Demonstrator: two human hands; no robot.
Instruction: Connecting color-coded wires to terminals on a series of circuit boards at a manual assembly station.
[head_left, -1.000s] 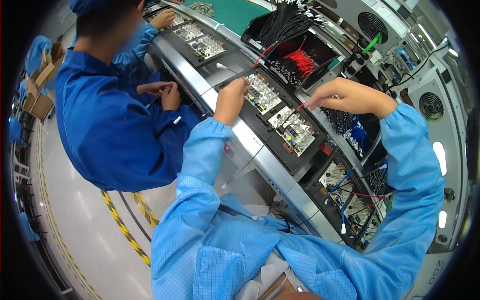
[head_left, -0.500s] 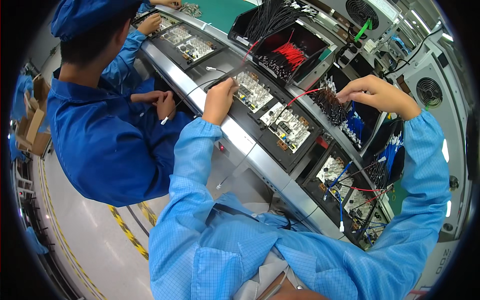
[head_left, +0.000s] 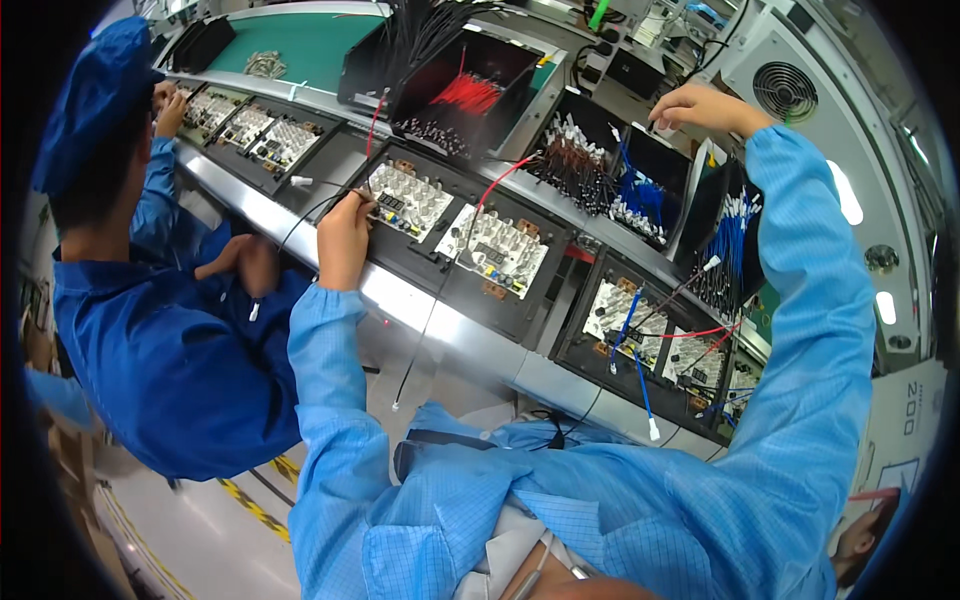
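My left hand (head_left: 343,238) is at the left end of a circuit board (head_left: 412,200) with clear round parts and a small display. Its fingertips are pinched on a black wire (head_left: 318,203), whose white plug (head_left: 301,181) sticks out left. My right hand (head_left: 705,108) is raised above the back of the bin of blue wires (head_left: 640,195), fingers bent together; what they hold, if anything, is too small to make out. A second board (head_left: 495,248) lies beside the first in the same black tray (head_left: 470,305), with a red wire (head_left: 495,190) arching up from it.
Bins hold red wires (head_left: 468,95), brown wires (head_left: 575,160) and more blue wires (head_left: 735,240). Another tray of boards (head_left: 640,315) with loose wires lies right along the metal line (head_left: 440,335). A co-worker in blue (head_left: 170,350) sits close at my left.
My right hand has moved off the brown wires, back and to the right. My left hand stays at the board's left end. The whole view has shifted and turned.
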